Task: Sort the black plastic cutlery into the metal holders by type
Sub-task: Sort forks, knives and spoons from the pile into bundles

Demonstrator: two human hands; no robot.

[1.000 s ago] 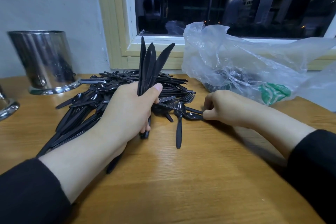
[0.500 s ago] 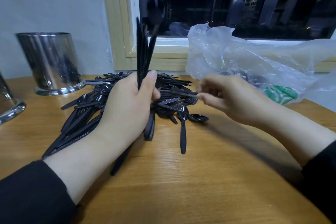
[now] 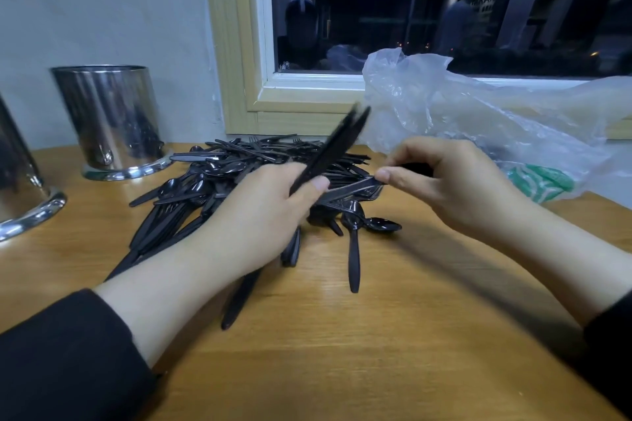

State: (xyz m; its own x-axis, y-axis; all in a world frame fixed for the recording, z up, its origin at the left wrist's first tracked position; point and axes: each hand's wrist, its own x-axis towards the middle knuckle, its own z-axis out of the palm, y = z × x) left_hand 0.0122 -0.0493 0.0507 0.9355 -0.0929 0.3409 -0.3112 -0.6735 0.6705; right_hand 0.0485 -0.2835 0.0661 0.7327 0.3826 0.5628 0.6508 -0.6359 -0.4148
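Here the left hand (image 3: 253, 219) grips a bundle of knives (image 3: 330, 150), the right hand (image 3: 458, 188) pinches one knife (image 3: 355, 189)

This looks like a back corner of a café or canteen. Beyond the fingers (image 3: 403, 164), a wooden table (image 3: 342, 352) meets a plain wall and a cream-framed window (image 3: 239, 44), dark with night. Left of them stand shiny metal holders (image 3: 109, 120); right of them slumps a clear plastic bag (image 3: 478, 120); under them lies bulk black cutlery (image 3: 212, 181).
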